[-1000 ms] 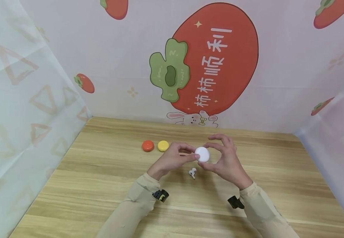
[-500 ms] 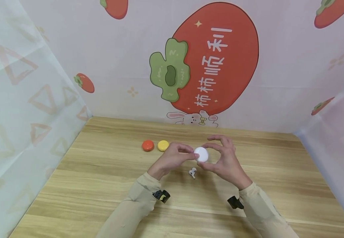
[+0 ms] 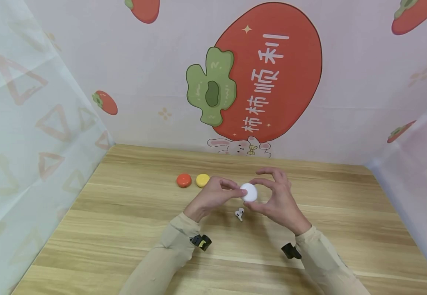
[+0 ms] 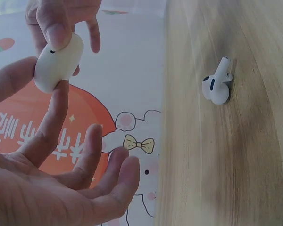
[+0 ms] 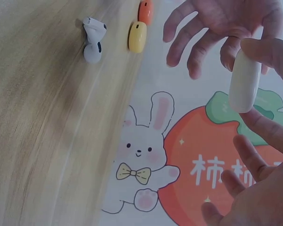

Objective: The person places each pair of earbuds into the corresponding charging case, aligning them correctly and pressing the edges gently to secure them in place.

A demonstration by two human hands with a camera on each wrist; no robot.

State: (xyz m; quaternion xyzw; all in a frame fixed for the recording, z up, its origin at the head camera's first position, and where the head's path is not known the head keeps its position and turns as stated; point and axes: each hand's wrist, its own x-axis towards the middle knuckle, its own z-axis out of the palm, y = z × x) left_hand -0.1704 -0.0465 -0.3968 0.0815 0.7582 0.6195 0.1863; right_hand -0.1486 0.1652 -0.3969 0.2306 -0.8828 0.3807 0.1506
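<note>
A glossy white, rounded disc-shaped case [image 3: 249, 192] is held up between both hands over the table. My left hand [image 3: 215, 196] pinches its left side, thumb on the face toward the head camera. From the other side my right hand [image 3: 279, 198] grips the rim with thumb and index finger, its other fingers spread. In the left wrist view a small dark hole shows in the case [image 4: 59, 66] close to a thumb. Below the hands, white earbuds [image 3: 239, 214] lie together on the wood.
A red round disc [image 3: 184, 180] and a yellow one [image 3: 202, 180] sit side by side behind my left hand. The wooden table [image 3: 132, 229] meets a printed backdrop [image 3: 143, 123] at the back, with cloth walls at both sides.
The white case has shifted slightly left and turned a little, with the right hand following it. The earbuds and coloured discs stay put.
</note>
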